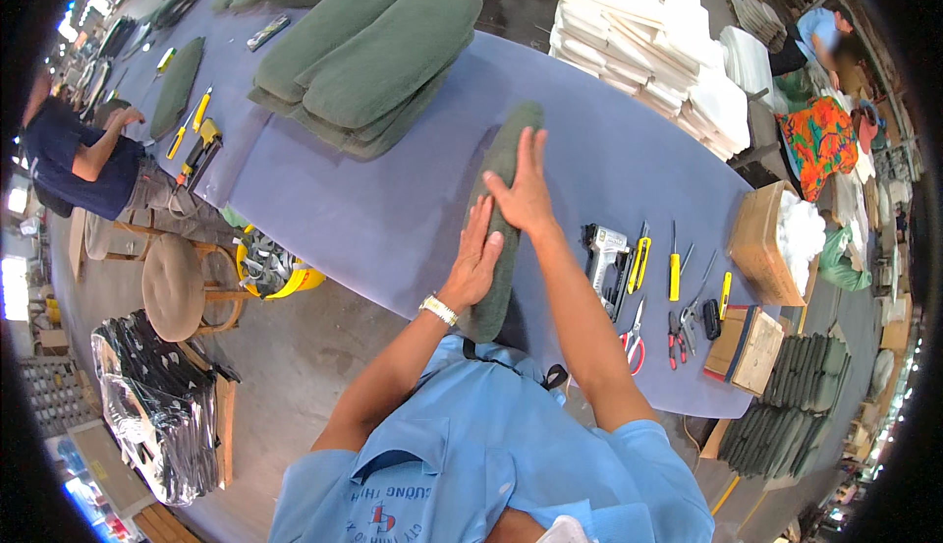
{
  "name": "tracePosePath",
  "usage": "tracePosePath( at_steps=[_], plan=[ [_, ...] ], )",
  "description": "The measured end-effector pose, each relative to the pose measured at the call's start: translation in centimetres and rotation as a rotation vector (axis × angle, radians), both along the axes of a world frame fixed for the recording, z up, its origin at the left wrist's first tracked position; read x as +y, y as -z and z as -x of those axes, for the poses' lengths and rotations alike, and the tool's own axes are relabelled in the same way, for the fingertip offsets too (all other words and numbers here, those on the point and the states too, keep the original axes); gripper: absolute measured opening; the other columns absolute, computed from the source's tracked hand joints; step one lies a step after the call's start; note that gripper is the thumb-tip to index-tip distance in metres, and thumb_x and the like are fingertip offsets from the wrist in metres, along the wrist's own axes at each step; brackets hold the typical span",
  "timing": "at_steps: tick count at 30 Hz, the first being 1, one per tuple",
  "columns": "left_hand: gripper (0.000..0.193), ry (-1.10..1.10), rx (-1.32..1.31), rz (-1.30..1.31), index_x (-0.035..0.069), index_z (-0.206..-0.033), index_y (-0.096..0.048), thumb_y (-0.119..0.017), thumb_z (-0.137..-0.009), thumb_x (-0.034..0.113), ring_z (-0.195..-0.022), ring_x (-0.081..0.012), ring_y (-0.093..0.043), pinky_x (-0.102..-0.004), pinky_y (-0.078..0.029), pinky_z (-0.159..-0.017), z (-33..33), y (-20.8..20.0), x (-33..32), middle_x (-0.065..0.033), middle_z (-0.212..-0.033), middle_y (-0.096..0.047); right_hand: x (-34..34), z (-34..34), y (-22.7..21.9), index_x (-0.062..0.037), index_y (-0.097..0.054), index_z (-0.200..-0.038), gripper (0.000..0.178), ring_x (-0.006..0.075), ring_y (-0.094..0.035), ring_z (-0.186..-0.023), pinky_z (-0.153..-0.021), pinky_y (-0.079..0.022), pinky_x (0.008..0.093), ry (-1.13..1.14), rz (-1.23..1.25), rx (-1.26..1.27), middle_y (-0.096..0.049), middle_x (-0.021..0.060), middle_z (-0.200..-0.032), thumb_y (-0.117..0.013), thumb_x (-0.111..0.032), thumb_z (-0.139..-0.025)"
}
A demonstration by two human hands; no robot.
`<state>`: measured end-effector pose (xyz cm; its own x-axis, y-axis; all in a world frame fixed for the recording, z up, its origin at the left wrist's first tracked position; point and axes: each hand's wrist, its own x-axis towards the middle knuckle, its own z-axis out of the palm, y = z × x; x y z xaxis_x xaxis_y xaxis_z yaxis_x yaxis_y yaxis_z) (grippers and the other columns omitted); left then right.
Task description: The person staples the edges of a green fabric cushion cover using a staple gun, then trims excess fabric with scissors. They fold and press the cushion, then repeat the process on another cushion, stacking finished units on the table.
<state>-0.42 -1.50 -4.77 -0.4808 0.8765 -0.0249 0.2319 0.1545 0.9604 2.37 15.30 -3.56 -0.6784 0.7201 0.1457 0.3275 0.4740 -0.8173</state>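
Note:
A long dark green fabric-covered pad (504,158) lies lengthwise before me, its near end close to my body at the table's edge. My left hand (474,260) rests flat along the pad's left side, fingers stretched out and a watch on the wrist. Farther up the pad, my right hand (526,197) lies on it with fingers extended and thumb spread. Neither hand is wrapped round the pad. Several similar green pads (388,61) are stacked at the far left of it on the blue-grey table (344,219).
Right of my arm lie a staple gun (607,258), a yellow cutter (639,260), red-handled scissors (635,342), screwdrivers (675,266) and pliers. Cardboard boxes (761,248) stand at the right edge. White foam stacks (638,42) rise beyond the table. Another person (83,155) works at the left.

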Motion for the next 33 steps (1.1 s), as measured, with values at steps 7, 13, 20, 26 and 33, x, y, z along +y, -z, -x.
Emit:
tracePosePath(
  at_steps=[7, 13, 20, 26, 33],
  plan=[
    [0.077, 0.180, 0.343, 0.232, 0.014, -0.167, -0.020, -0.046, -0.106, 0.053, -0.161, -0.0342, -0.006, -0.0550, -0.010, -0.128, -3.3, 4.1, -1.5, -0.0140, -0.175, -0.011, 2.6, -9.0, 2.5, 0.0064, -0.044, -0.145, 0.079, 0.0319, -0.066, -0.116, -0.100, -0.052, 0.0415, 0.227, 0.583, 0.129, -0.066, 0.0206, -0.131, -0.084, -0.023, -0.083],
    [0.081, 0.197, 0.398, 0.196, 0.013, -0.165, -0.024, -0.056, -0.102, 0.052, -0.160, -0.0396, -0.011, -0.0572, -0.015, -0.126, -4.0, 3.0, -2.5, -0.0190, -0.173, -0.014, -0.6, -12.2, 0.2, 0.0045, -0.055, -0.135, 0.064, 0.0258, -0.067, -0.112, -0.098, -0.053, 0.0392, 0.189, 0.574, 0.249, -0.069, 0.0166, -0.124, -0.084, -0.013, -0.082],
    [0.095, -0.276, 0.903, -0.301, 0.010, -0.161, -0.034, -0.079, -0.086, 0.050, -0.156, -0.0445, -0.021, -0.0623, -0.020, -0.123, 3.0, -10.7, -4.4, -0.0245, -0.169, -0.024, -1.2, -9.9, -12.7, -0.0041, -0.061, -0.137, 0.069, 0.0343, -0.067, -0.119, -0.103, -0.051, 0.0463, -0.355, -0.011, -0.048, -0.070, 0.0157, -0.130, -0.087, -0.016, -0.074],
    [0.089, 0.131, 0.910, 0.299, 0.008, -0.149, -0.053, -0.078, -0.082, 0.061, -0.130, -0.0368, -0.058, -0.0532, -0.040, -0.110, 8.5, -10.3, -10.6, -0.0197, -0.141, -0.061, -1.9, -6.6, -7.2, -0.0107, -0.067, -0.134, 0.065, 0.0333, -0.062, -0.123, -0.111, -0.041, 0.0460, -0.751, -0.168, -0.209, -0.070, 0.0135, -0.130, -0.087, -0.027, -0.075],
    [0.072, 0.111, 0.251, 0.542, 0.008, -0.135, -0.068, -0.075, -0.087, 0.061, -0.101, -0.0380, -0.073, -0.0421, -0.056, -0.087, 8.3, -6.0, -12.9, -0.0198, -0.113, -0.075, 3.8, -7.6, -3.8, -0.0064, -0.077, -0.112, 0.043, 0.0351, -0.065, -0.116, -0.102, -0.048, 0.0439, -0.215, -0.180, -0.087, -0.073, 0.0172, -0.116, -0.069, -0.045, -0.094]
  ],
)
